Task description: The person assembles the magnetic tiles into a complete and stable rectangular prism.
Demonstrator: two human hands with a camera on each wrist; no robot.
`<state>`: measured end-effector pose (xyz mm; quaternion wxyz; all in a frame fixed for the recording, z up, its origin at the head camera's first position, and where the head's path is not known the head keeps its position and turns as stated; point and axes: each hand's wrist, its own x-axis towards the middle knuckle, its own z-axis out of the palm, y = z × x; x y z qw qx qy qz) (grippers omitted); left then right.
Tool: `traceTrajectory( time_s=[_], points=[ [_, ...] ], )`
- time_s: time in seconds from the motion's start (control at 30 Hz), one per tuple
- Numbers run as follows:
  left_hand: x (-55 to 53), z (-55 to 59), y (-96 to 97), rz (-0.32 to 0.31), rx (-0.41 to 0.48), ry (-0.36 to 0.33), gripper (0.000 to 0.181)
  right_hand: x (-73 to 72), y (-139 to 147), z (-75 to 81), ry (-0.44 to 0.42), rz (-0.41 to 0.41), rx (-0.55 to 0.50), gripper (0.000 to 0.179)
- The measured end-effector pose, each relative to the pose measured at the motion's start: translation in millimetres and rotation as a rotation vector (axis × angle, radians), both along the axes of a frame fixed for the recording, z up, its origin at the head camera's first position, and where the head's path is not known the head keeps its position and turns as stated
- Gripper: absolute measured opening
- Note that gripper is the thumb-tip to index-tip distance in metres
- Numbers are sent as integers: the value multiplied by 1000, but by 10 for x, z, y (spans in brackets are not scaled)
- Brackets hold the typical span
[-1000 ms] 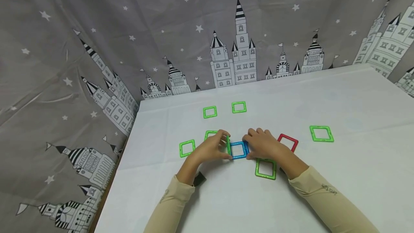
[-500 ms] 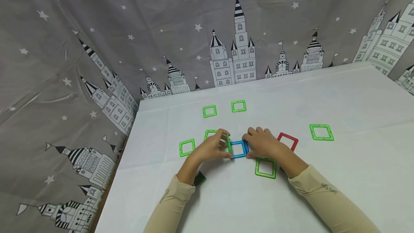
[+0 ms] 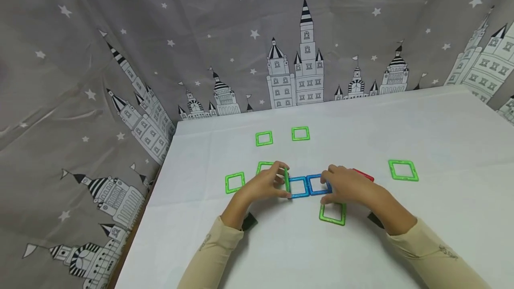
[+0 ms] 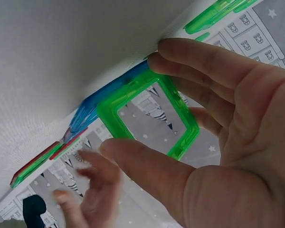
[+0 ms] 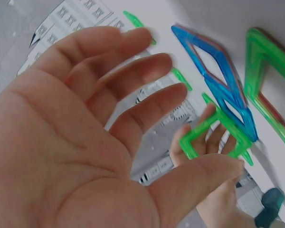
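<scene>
My left hand (image 3: pixel 261 187) holds a green square magnetic tile (image 4: pixel 116 102) on edge, thumb and fingers at its opposite sides. It stands at the left side of a blue square tile (image 3: pixel 298 178) lying flat on the white table. A second blue square tile (image 3: pixel 309 186) lies flat against the first one's right side. Over that second tile's right end is my right hand (image 3: pixel 348 185), its fingers spread and loosely bent. In the right wrist view the right hand (image 5: pixel 99 118) has nothing between thumb and fingers.
A green tile (image 3: pixel 332 221) lies just below my right hand, and a red tile (image 3: pixel 364 175) is partly hidden behind it. Several other green tiles lie around, including one far right (image 3: pixel 403 178) and one at left (image 3: pixel 234 190). A grey castle-print curtain (image 3: pixel 225 21) hangs behind.
The blue tile my right hand held upright now lies flat beside the other blue one. My right hand has let go and moved right. My left hand still holds the green tile.
</scene>
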<state>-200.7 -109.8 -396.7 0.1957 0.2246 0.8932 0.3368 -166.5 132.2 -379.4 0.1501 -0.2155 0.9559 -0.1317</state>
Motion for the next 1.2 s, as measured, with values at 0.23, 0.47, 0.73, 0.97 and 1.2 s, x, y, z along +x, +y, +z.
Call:
traceTrajectory(
  time_s=[0.23, 0.47, 0.73, 0.97, 1.2],
  points=[
    [9, -1, 24, 7, -22, -4, 68, 193, -1, 18, -85, -17, 99, 38],
    [23, -22, 6, -4, -4, -8, 68, 185, -24, -33, -19, -32, 173, 19],
    [4, -19, -4, -1, -1, -15, 68, 132, 9, -39, -80, -15, 124, 13],
    [-5, -31, -32, 6, 2, -28, 67, -6, 21, 33, -31, 68, -109, 8],
    [-18, -45, -28, -9, -2, -19, 67, -124, -84, 29, 224, 173, -257, 13]
  ],
)
